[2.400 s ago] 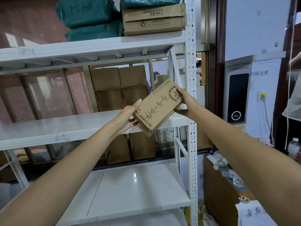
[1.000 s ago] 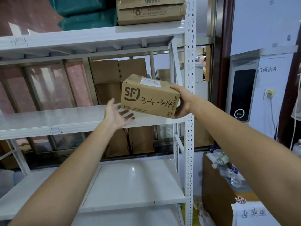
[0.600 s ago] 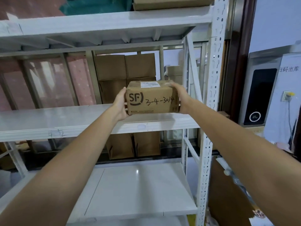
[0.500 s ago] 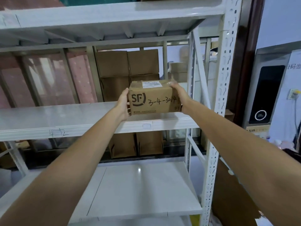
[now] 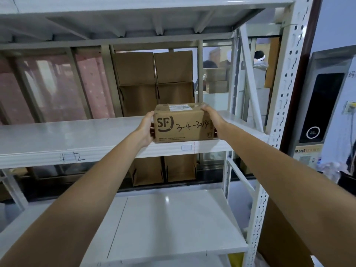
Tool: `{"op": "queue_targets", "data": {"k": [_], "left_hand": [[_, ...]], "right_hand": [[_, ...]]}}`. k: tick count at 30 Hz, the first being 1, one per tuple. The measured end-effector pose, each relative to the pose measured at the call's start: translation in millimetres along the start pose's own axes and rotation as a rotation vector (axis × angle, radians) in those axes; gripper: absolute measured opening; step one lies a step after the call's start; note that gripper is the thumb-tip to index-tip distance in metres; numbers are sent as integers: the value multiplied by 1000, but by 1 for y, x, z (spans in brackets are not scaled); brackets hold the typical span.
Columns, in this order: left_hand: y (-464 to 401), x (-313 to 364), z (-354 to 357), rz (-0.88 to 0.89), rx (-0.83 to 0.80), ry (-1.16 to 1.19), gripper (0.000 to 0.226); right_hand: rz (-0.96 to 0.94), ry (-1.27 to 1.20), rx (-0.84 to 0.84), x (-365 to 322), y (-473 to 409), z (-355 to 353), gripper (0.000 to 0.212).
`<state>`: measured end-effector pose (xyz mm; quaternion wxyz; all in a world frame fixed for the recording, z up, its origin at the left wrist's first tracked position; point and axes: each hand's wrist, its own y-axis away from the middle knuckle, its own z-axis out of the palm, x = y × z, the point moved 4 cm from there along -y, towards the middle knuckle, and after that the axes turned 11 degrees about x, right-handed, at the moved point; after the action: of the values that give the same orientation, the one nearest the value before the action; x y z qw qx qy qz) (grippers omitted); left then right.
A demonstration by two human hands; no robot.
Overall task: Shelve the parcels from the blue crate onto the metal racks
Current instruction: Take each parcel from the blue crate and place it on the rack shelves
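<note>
Parcel (image 5: 183,123) on white rack shelf (image 5: 57,135) — both hands gripping

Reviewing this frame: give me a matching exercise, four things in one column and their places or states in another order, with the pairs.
Things:
1. parcel
2. left hand
3. right hand
4. lower shelf

Places or states:
A. on the parcel's right end, fingers over its top edge
B. bare white board, below the parcel's shelf
C. on the middle shelf, near its front edge, marked 3-4-3014
D. against the parcel's left end

Pairs: 1-C, 2-D, 3-A, 4-B
</note>
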<state>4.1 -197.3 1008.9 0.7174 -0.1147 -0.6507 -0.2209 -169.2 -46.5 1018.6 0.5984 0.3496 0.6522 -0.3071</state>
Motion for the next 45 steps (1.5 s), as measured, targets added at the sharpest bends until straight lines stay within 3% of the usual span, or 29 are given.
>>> {"op": "queue_targets", "data": {"k": [8, 13, 20, 24, 28, 31, 37, 42, 45], "left_hand": [[2, 4, -5, -8, 12, 6, 53], [10, 6, -17, 56, 176, 13, 67], [55, -30, -30, 412, 643, -112, 12], [87, -81, -6, 401, 699, -105, 20], [104, -152, 25, 282, 603, -176, 10], [110, -204, 50, 183, 504, -270, 19], [104, -324, 92, 18, 155, -606, 18], [95, -478, 102, 5, -37, -797, 13], [87, -599, 91, -63, -106, -841, 24]], "right_hand": [[-30, -29, 48, 0, -1, -10, 47], [-63, -32, 230, 5, 9, -41, 75], [-182, -71, 354, 53, 39, -89, 44], [-161, -37, 319, 99, 58, -115, 38], [-87, 76, 199, 155, 68, -137, 40], [-36, 172, 97, 204, 75, -151, 33], [102, 342, 6, 332, 78, -162, 41], [196, 448, -37, 476, 77, -158, 44], [254, 508, -61, 587, 78, -150, 42]]}}
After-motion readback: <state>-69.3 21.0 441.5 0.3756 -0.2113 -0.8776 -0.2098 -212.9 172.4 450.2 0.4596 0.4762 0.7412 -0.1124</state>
